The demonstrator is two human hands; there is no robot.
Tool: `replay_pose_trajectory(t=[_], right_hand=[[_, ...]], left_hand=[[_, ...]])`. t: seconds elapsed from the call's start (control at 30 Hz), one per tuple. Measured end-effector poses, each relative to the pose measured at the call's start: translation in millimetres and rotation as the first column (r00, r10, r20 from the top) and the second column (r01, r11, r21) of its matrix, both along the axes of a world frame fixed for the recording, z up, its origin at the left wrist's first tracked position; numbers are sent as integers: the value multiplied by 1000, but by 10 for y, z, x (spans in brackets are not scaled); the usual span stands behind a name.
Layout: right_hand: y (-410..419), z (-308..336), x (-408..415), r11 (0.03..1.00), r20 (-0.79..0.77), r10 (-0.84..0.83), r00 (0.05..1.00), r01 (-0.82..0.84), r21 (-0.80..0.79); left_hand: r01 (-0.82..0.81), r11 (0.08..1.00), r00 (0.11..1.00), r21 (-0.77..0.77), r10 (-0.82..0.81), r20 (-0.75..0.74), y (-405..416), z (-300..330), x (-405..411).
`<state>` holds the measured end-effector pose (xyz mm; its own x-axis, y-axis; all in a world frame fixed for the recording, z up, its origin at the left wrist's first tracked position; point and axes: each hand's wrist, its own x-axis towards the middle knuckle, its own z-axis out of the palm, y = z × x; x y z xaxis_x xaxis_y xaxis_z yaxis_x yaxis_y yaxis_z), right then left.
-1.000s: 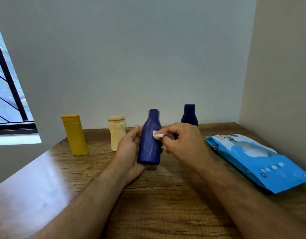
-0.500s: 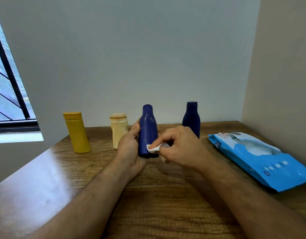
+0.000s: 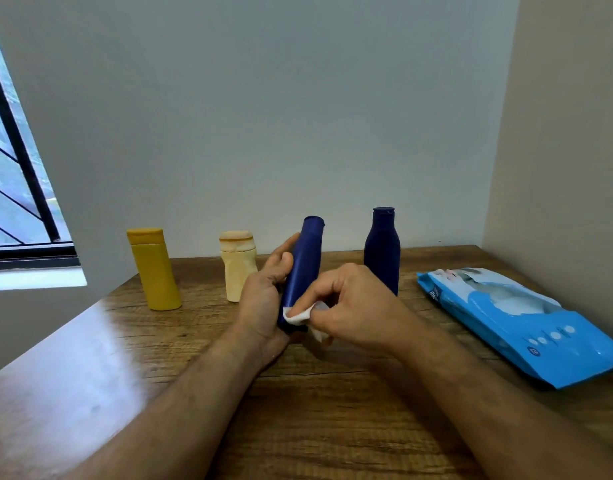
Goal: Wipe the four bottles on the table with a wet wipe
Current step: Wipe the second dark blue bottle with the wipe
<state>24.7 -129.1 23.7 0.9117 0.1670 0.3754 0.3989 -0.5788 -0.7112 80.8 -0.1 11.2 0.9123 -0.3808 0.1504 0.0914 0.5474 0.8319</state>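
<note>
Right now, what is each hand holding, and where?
Left hand grips the blue bottle by its lower body; right hand pinches a white wipe against its base.

Left hand [image 3: 263,299] curled round bottle [image 3: 303,268], thumb up along side. Right hand [image 3: 350,306] pinches wipe [image 3: 298,315] against bottle's lower part. Both forearms reach forward.

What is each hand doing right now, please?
Left hand: holds the blue bottle.
Right hand: pinches the wipe against that bottle.

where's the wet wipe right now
In the head view, centre: the right hand pinches the wet wipe against the lower part of the blue bottle.
</note>
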Motion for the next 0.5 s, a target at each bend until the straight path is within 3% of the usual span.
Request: replay_pose_trajectory(t=[0.1, 0.3, 0.5], right_hand=[[-10, -16, 21, 999, 51, -35, 998, 36, -24], [-82, 56, 65, 926, 302, -326, 896, 238, 293], [-87, 108, -15, 963, 159, -79, 984, 34, 269]], left_hand=[[9, 1000, 1000, -5, -9, -8, 4, 13, -9], [32, 993, 999, 115, -29, -28, -14, 13, -67], [8, 1000, 1000, 22, -8, -2, 41, 57, -66]])
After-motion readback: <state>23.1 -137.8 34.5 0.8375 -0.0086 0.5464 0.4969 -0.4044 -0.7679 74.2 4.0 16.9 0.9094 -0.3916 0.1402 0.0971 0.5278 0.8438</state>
